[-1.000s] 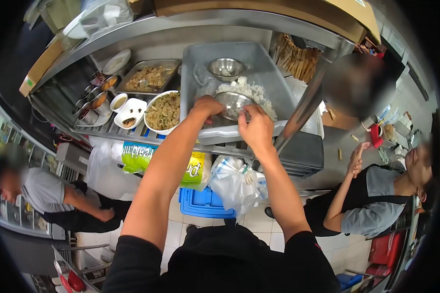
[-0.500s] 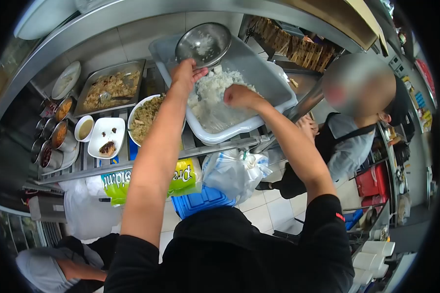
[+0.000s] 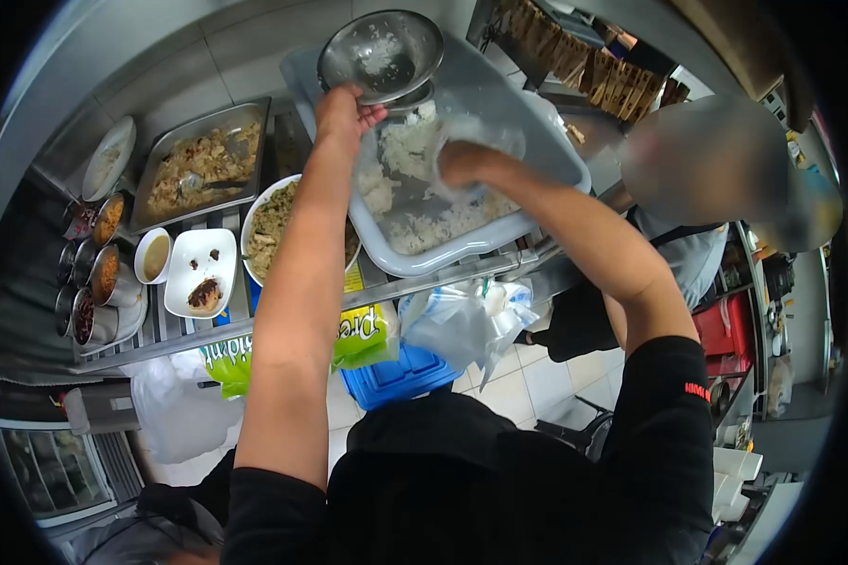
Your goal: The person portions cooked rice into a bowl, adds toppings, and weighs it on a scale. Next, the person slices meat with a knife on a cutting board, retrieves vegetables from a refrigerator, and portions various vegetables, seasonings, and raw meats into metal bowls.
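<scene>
My left hand (image 3: 347,115) grips the rim of a metal bowl (image 3: 386,58), tilted over the back left of a grey plastic tub (image 3: 415,264), with some white grains stuck inside it. A second metal bowl shows partly beneath it. White rice (image 3: 407,149) lies in the tub in clumps and loose grains. My right hand (image 3: 466,165) is inside the tub, right of the rice, wrapped in or holding a thin clear plastic bag (image 3: 504,139); its fingers are hidden and blurred.
Left of the tub stand a bowl of brown fried rice (image 3: 271,221), a metal tray of food (image 3: 203,169), a square white dish (image 3: 200,273), a sauce cup (image 3: 154,256) and several metal cups. A person (image 3: 693,254) stands at right; another person's shoulder shows lower left.
My left hand has lifted the metal bowl out of the tub toward the back left. My right hand has let go of the bowl and moved right within the tub, with the clear plastic.
</scene>
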Demonstrator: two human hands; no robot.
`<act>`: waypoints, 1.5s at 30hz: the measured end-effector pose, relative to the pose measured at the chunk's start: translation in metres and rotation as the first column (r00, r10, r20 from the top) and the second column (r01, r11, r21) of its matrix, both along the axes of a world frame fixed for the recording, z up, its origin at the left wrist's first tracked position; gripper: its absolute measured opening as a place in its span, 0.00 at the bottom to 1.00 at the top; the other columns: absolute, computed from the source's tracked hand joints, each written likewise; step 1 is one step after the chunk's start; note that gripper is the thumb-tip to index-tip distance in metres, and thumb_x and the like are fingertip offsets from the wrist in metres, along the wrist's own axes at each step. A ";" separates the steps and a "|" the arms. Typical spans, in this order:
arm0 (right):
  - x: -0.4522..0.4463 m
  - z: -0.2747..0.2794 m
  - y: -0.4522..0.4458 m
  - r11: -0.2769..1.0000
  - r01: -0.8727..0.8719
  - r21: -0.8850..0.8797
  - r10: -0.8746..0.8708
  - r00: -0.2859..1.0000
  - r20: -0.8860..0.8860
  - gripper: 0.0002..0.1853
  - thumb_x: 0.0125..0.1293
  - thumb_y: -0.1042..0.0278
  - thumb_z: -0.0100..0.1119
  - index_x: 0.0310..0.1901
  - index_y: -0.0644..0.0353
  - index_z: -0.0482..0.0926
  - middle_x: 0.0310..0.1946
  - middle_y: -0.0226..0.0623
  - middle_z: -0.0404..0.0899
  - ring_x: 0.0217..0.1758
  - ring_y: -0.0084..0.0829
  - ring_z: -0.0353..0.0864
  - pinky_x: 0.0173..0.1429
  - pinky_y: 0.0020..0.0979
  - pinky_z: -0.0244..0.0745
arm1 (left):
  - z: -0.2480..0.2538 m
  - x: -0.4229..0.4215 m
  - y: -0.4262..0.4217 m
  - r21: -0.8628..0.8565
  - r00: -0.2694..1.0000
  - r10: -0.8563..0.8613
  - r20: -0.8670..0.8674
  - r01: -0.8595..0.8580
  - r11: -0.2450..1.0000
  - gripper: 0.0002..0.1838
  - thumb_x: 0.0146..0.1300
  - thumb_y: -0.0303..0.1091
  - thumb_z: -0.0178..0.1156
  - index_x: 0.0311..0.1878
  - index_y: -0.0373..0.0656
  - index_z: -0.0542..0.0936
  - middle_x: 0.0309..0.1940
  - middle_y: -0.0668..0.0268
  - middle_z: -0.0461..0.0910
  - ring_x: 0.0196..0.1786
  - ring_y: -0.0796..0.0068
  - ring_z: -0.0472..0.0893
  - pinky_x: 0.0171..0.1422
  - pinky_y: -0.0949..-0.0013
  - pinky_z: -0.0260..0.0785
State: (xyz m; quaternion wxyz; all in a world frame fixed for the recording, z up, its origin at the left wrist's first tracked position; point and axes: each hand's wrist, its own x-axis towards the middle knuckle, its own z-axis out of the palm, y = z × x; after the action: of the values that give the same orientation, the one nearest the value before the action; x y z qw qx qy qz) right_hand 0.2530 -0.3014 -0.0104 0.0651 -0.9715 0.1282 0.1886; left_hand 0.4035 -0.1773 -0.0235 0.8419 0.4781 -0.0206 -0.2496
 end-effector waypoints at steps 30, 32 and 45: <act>0.076 0.026 -0.066 0.990 0.096 0.105 -0.077 0.983 -0.168 0.35 0.48 0.45 0.62 0.56 0.56 0.73 0.60 0.45 0.68 0.56 0.41 0.73 0.55 0.38 0.70 | 0.007 -0.006 0.005 -0.077 0.999 0.044 0.021 -0.042 0.996 0.14 0.57 0.32 0.50 0.44 0.33 0.69 0.37 0.52 0.74 0.33 0.61 0.77 0.37 0.58 0.77; 0.092 0.028 -0.081 0.982 -0.108 -0.155 0.054 0.947 -0.317 0.34 0.49 0.46 0.61 0.58 0.55 0.72 0.59 0.44 0.69 0.56 0.40 0.73 0.54 0.39 0.71 | 0.009 -0.009 0.009 -0.111 0.999 0.045 0.030 -0.042 0.993 0.14 0.57 0.31 0.49 0.44 0.32 0.69 0.37 0.52 0.75 0.32 0.60 0.78 0.37 0.58 0.77; 0.124 -0.041 -0.097 0.803 0.353 0.480 -0.543 0.764 0.348 0.33 0.60 0.38 0.47 0.50 0.65 0.76 0.44 0.49 0.79 0.45 0.38 0.81 0.43 0.38 0.75 | 0.010 -0.006 0.008 -0.194 0.996 0.091 0.008 -0.088 0.977 0.15 0.58 0.32 0.48 0.44 0.31 0.68 0.40 0.50 0.72 0.36 0.55 0.76 0.44 0.53 0.73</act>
State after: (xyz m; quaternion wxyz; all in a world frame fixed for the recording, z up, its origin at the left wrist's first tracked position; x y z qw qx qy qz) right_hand 0.3768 -0.3984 -0.0514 0.3283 -0.8936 0.3016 -0.0520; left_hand 0.3973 -0.1697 -0.0132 0.8944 0.3967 -0.0301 -0.2045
